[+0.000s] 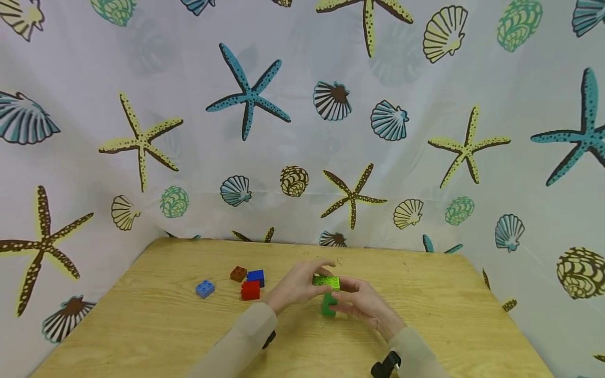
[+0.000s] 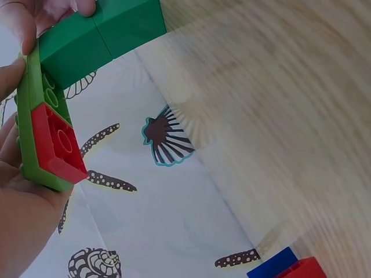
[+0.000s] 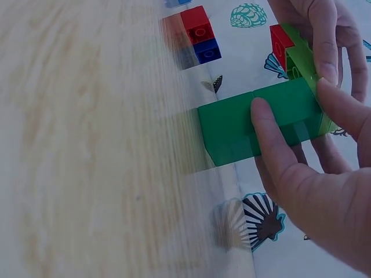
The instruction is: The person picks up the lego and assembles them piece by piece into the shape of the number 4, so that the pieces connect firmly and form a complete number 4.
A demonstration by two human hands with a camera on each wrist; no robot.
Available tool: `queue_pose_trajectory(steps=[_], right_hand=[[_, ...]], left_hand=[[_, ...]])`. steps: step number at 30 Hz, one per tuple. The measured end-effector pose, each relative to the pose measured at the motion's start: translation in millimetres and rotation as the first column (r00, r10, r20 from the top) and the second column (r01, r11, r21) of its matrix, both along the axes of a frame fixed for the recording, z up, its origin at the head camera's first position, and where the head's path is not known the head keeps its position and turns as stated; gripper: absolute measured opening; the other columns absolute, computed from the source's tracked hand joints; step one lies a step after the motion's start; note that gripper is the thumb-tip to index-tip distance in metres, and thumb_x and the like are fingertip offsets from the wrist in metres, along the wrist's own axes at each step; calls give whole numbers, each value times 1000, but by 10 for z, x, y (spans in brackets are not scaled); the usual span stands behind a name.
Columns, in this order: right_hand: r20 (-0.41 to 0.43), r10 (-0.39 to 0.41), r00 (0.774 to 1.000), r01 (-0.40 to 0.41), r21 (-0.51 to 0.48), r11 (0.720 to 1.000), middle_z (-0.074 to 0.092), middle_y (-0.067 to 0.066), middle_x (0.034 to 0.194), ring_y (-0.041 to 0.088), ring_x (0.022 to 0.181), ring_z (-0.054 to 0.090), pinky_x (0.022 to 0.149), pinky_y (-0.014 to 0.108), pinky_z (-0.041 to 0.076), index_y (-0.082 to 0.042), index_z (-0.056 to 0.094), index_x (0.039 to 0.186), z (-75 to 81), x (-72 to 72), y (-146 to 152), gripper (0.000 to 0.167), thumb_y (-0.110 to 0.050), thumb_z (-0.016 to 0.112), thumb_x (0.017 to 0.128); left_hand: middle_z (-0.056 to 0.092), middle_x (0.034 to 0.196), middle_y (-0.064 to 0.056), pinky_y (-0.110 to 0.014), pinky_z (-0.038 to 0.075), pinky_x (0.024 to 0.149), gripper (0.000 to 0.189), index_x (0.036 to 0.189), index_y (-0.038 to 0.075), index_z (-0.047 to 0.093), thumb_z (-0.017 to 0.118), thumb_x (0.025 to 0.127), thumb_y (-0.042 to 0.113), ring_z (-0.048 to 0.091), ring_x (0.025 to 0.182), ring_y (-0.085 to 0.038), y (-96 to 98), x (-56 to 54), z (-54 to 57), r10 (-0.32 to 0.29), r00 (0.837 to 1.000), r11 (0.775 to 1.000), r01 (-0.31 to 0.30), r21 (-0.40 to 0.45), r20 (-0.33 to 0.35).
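Observation:
Two dark green toy bricks stand stacked on the table, with a long light green brick across their top. Under its left, overhanging end a red brick is attached, hidden from the head view. My left hand pinches the light green brick at that end, thumb on the near side and fingers beyond. On the right, my right hand holds the dark green stack between thumb and fingers, with fingertips reaching the light green brick's edge.
Left of my hands lie a loose red brick, a dark blue brick against it, a brown-orange brick and a lighter blue brick. Behind the wooden table hangs a white curtain printed with shells and starfish.

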State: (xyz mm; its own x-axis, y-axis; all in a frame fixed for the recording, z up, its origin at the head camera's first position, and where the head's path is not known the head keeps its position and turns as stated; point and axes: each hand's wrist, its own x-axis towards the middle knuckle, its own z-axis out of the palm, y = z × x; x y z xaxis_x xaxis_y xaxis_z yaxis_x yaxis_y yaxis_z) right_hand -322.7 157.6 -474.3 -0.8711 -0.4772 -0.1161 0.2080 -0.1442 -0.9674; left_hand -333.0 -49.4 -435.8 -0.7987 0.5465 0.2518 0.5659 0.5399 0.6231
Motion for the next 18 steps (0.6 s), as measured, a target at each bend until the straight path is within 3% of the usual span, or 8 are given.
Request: queue_pose_trajectory(steps=[4, 12, 18], right_hand=[[18, 5, 1000, -4, -23, 1000, 53, 15, 136, 20, 114, 61, 98, 42, 51, 3, 43, 144, -3, -3, 3, 55, -7, 64, 94], [27, 40, 999, -38, -63, 997, 52, 15, 137, 22, 117, 60, 101, 42, 49, 3, 39, 147, -23, 10, 24, 59, -17, 63, 97], [27, 22, 999, -20, -67, 998, 49, 13, 136, 21, 118, 58, 101, 43, 49, -2, 40, 147, -17, 8, 16, 56, -18, 61, 98]], left_hand=[[70, 121, 1, -46, 47, 103, 55, 140, 17, 52, 73, 89, 22, 64, 115, -18, -24, -5, -34, -6, 1000, 1000, 5, 24, 13], [68, 123, -2, -38, 52, 97, 51, 135, 14, 58, 75, 88, 23, 64, 111, -17, -42, 31, -87, -5, 999, 1000, 7, 24, -48], [67, 124, -2, -40, 51, 98, 42, 130, 14, 62, 71, 91, 28, 63, 113, -18, -113, 45, -124, 34, 999, 992, -34, 123, 2]])
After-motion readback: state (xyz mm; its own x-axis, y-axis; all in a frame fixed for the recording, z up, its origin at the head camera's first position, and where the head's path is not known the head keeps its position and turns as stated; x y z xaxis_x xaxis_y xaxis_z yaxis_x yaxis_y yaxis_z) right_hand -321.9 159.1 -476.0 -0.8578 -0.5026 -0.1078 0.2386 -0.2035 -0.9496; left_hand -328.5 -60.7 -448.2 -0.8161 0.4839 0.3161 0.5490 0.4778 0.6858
